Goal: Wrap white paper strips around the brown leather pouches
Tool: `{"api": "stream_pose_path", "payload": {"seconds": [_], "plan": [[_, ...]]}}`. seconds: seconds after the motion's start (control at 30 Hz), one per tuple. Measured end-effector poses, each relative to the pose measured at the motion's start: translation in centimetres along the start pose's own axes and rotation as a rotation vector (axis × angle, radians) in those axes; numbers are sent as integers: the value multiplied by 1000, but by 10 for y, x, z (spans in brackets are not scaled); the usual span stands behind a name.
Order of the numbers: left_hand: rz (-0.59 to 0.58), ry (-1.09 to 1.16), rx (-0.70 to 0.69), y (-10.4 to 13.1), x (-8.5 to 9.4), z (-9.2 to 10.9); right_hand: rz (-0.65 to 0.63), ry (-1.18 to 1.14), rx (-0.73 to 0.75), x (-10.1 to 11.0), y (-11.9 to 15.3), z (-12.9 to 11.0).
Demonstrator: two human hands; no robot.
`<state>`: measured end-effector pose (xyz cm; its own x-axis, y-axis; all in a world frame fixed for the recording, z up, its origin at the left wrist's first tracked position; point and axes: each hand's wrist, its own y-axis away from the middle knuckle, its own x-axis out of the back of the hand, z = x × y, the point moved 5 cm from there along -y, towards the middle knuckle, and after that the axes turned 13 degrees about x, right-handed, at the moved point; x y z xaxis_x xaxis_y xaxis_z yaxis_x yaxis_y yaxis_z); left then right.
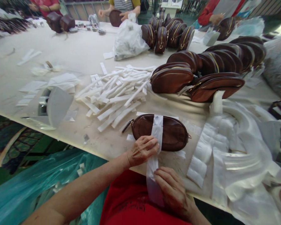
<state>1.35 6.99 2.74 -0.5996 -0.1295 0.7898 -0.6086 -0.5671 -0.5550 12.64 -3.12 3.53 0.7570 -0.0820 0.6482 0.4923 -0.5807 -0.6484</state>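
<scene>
A small dark-brown oval zip bag (173,132) lies at the table's front edge, its zipper pull sticking out to the left. Across its middle runs a thin white wrapping strip (157,129) that hangs down over the edge toward my red shirt. My left hand (144,150) has its fingers closed on the strip at the bag's lower side. Below it, my right hand (172,189) grips the strip's hanging part, fingers bent against its right side. The undersides of both hands' fingers are hidden.
White strips (117,93) are heaped behind the bag. Brown bags (172,78) stand in rows at back right. White padding sheets (215,150) lie right; a tape dispenser (49,107) sits left. Co-workers' hands (125,15) show across the table. A teal plastic bag (84,178) hangs below.
</scene>
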Motion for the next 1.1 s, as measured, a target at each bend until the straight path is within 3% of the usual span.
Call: {"api": "stream_pose_path", "payload": {"seconds": [0.33,0.47,0.63,0.73,0.9,1.1], "plan": [[-21,-81,-53,5,-10,4,-31,-24,76,21,-21,-7],[-76,-58,-39,6,-12,0,-4,-16,95,35,-43,9],[-159,136,21,5,-5,-6,94,10,91,45,-70,45],[-169,199,127,2,-3,-7,128,38,11,41,-78,74],[-60,221,311,0,-8,-9,136,131,-244,20,-73,120],[19,319,374,2,-7,-11,66,192,-461,-1,-62,141]]}}
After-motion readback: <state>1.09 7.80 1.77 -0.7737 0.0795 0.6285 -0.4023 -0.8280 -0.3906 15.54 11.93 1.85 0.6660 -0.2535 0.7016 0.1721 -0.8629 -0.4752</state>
